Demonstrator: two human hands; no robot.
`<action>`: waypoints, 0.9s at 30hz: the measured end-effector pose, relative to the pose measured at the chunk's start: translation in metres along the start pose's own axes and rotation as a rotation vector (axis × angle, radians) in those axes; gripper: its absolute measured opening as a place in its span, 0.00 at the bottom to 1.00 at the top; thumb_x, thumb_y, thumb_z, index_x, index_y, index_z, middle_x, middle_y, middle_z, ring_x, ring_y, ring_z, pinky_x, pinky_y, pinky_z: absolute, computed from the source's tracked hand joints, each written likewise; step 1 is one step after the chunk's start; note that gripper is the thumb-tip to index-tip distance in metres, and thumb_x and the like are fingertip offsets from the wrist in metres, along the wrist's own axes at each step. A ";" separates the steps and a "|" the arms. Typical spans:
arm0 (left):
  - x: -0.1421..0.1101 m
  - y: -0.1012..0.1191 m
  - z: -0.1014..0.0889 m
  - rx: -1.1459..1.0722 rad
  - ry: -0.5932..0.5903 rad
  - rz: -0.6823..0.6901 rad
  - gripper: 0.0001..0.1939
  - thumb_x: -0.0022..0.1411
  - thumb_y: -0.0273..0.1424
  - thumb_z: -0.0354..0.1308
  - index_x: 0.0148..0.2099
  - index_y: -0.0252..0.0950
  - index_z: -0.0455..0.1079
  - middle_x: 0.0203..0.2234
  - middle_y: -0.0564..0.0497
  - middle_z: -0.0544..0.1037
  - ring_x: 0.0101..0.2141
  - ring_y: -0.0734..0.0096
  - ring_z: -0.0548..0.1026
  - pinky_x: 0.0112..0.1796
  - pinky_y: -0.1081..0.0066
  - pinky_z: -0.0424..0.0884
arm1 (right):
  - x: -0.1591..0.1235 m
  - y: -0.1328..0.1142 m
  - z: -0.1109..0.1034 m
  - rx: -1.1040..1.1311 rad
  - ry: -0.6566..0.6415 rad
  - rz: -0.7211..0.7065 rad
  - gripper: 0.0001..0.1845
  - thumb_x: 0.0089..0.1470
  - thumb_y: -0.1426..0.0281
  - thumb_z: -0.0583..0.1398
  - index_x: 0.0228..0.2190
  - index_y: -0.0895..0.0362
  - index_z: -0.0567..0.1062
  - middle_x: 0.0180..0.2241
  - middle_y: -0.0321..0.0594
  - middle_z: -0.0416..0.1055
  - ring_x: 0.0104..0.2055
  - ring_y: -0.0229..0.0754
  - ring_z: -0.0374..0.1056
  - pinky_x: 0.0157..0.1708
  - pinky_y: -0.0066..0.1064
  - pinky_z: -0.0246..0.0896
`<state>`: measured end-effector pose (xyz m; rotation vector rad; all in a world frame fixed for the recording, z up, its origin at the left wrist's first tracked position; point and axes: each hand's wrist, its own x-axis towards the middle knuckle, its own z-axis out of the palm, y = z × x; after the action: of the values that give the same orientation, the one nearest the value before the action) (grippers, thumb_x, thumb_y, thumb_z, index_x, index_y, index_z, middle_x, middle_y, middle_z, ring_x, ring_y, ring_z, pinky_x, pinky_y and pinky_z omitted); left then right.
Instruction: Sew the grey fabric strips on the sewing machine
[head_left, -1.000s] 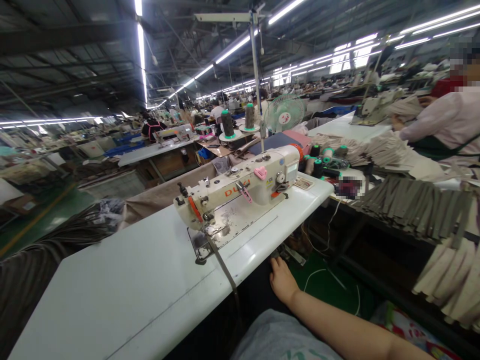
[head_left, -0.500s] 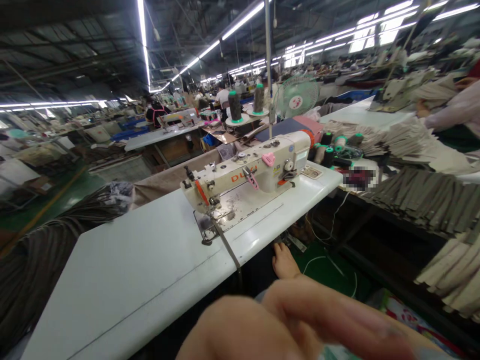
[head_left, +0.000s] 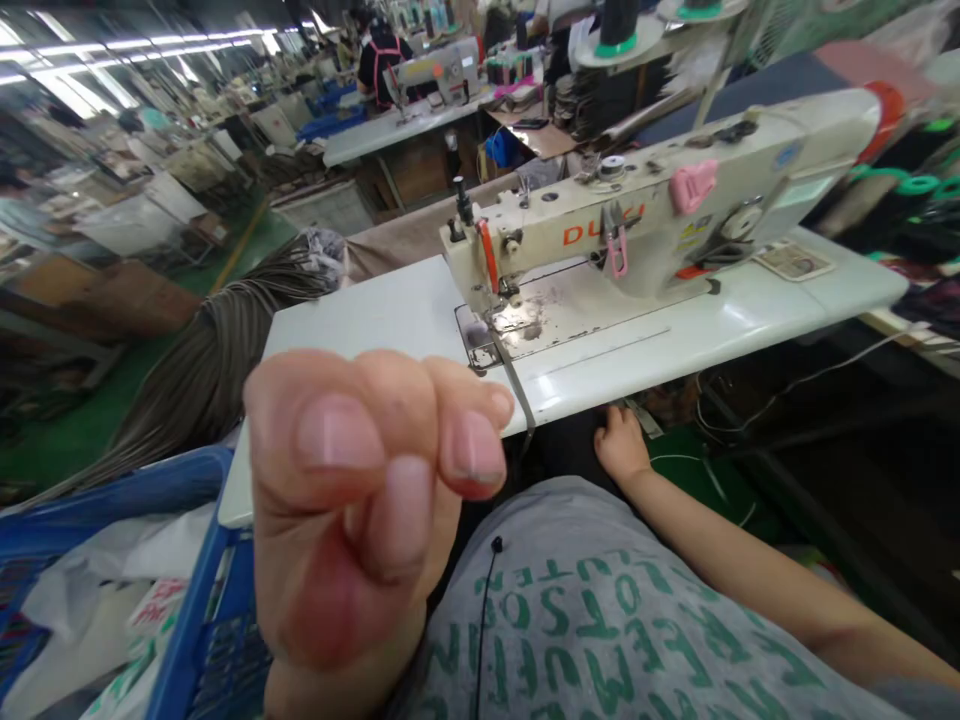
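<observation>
My left hand [head_left: 367, 520] is raised close to the camera, palm side toward me. Its fingers are curled into a fist with the thumb folded in, and nothing shows in it. Behind it stands a sewing machine [head_left: 570, 225] on a white table [head_left: 360, 305]. A narrow dark strip [head_left: 516, 385] runs from under the needle area over the table's front edge. My right hand [head_left: 622, 445] rests low on my dark-clothed leg beside that edge, fingers slightly apart and holding nothing visible. Pink-handled thread snips [head_left: 616, 245] hang on the machine body.
A blue plastic basket [head_left: 199, 560] with white bags stands at lower left. A heap of long dark strips [head_left: 202, 370] hangs beyond the table's left end. Thread cones [head_left: 619, 30] stand behind the machine. A person in dark clothing [head_left: 382, 60] is farther back.
The view has tilted down and turned left, bringing the basket and my grey shirt into sight. My left hand, blurred at the bottom before, is now a clear fist at left. My right hand stays low.
</observation>
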<state>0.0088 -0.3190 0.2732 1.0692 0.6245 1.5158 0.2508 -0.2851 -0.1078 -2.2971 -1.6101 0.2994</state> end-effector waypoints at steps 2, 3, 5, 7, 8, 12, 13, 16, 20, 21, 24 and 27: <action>0.002 -0.007 -0.014 -0.031 -0.046 0.029 0.09 0.61 0.38 0.72 0.34 0.44 0.76 0.21 0.60 0.66 0.25 0.82 0.71 0.39 0.78 0.77 | 0.001 0.001 0.002 -0.015 0.008 -0.007 0.16 0.67 0.66 0.63 0.54 0.59 0.74 0.55 0.47 0.72 0.55 0.53 0.71 0.54 0.51 0.70; 0.003 -0.013 -0.023 -0.027 -0.070 0.014 0.09 0.60 0.37 0.73 0.36 0.44 0.76 0.23 0.60 0.69 0.26 0.80 0.72 0.37 0.77 0.77 | 0.001 0.001 0.003 -0.021 0.012 -0.012 0.16 0.67 0.66 0.63 0.53 0.59 0.74 0.54 0.47 0.72 0.55 0.53 0.71 0.54 0.51 0.70; 0.004 -0.027 -0.040 -0.024 -0.094 -0.062 0.11 0.59 0.36 0.74 0.41 0.42 0.77 0.26 0.57 0.72 0.28 0.77 0.75 0.34 0.76 0.77 | 0.001 0.002 0.003 -0.030 0.019 -0.028 0.15 0.67 0.66 0.63 0.53 0.59 0.74 0.53 0.47 0.73 0.54 0.53 0.71 0.54 0.50 0.70; 0.005 -0.044 -0.057 -0.049 -0.079 -0.178 0.09 0.61 0.33 0.72 0.42 0.38 0.78 0.29 0.55 0.75 0.31 0.77 0.77 0.35 0.77 0.78 | 0.002 0.002 0.002 -0.036 0.024 -0.046 0.15 0.67 0.67 0.63 0.52 0.60 0.74 0.52 0.47 0.73 0.53 0.52 0.71 0.54 0.49 0.69; 0.005 -0.052 -0.064 -0.070 -0.045 -0.233 0.08 0.62 0.31 0.72 0.42 0.37 0.78 0.29 0.54 0.76 0.32 0.77 0.77 0.36 0.78 0.78 | 0.002 0.002 0.001 -0.038 0.026 -0.053 0.14 0.67 0.67 0.63 0.51 0.60 0.74 0.51 0.46 0.73 0.53 0.52 0.71 0.53 0.49 0.69; 0.004 -0.078 -0.083 -0.169 0.065 -0.356 0.10 0.59 0.28 0.73 0.42 0.35 0.78 0.31 0.53 0.78 0.35 0.77 0.79 0.40 0.78 0.79 | 0.004 0.001 -0.002 -0.044 0.033 -0.068 0.11 0.66 0.72 0.61 0.49 0.61 0.74 0.48 0.46 0.74 0.51 0.51 0.72 0.53 0.47 0.68; 0.004 -0.082 -0.086 -0.185 0.083 -0.373 0.10 0.59 0.29 0.74 0.42 0.35 0.78 0.31 0.52 0.78 0.35 0.76 0.79 0.41 0.77 0.79 | 0.004 0.001 -0.003 -0.045 0.032 -0.072 0.10 0.66 0.74 0.60 0.49 0.61 0.73 0.47 0.46 0.73 0.50 0.51 0.72 0.53 0.47 0.68; 0.002 -0.090 -0.091 -0.222 0.104 -0.409 0.11 0.59 0.30 0.74 0.43 0.33 0.78 0.31 0.52 0.77 0.36 0.75 0.79 0.41 0.76 0.79 | 0.004 -0.001 -0.007 -0.050 0.024 -0.088 0.12 0.64 0.78 0.57 0.48 0.64 0.73 0.44 0.51 0.73 0.49 0.53 0.71 0.54 0.45 0.67; 0.003 -0.096 -0.094 -0.259 0.130 -0.438 0.12 0.59 0.31 0.74 0.42 0.32 0.78 0.30 0.52 0.77 0.35 0.75 0.78 0.41 0.75 0.79 | 0.004 -0.003 -0.012 -0.057 0.006 -0.096 0.15 0.63 0.78 0.53 0.48 0.68 0.73 0.42 0.57 0.72 0.48 0.57 0.71 0.56 0.44 0.65; 0.003 -0.098 -0.095 -0.264 0.144 -0.446 0.12 0.58 0.31 0.74 0.42 0.32 0.78 0.30 0.52 0.77 0.35 0.75 0.78 0.41 0.75 0.79 | 0.003 -0.004 -0.013 -0.057 0.002 -0.094 0.16 0.63 0.78 0.52 0.49 0.69 0.73 0.42 0.57 0.72 0.48 0.57 0.71 0.56 0.43 0.65; 0.004 -0.102 -0.096 -0.271 0.181 -0.463 0.12 0.57 0.29 0.75 0.41 0.32 0.77 0.30 0.51 0.77 0.35 0.76 0.78 0.41 0.75 0.78 | 0.003 -0.006 -0.016 -0.055 -0.007 -0.088 0.18 0.63 0.77 0.51 0.50 0.71 0.73 0.42 0.57 0.72 0.49 0.57 0.71 0.57 0.43 0.65; 0.003 -0.104 -0.096 -0.286 0.201 -0.479 0.13 0.55 0.28 0.75 0.40 0.31 0.77 0.30 0.51 0.77 0.34 0.77 0.78 0.41 0.76 0.78 | 0.003 -0.008 -0.019 -0.049 -0.013 -0.081 0.19 0.63 0.77 0.51 0.51 0.72 0.73 0.43 0.60 0.72 0.49 0.59 0.72 0.57 0.45 0.65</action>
<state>-0.0256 -0.2760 0.1429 0.5052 0.7168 1.2473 0.2512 -0.2824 -0.0875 -2.2630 -1.7306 0.2588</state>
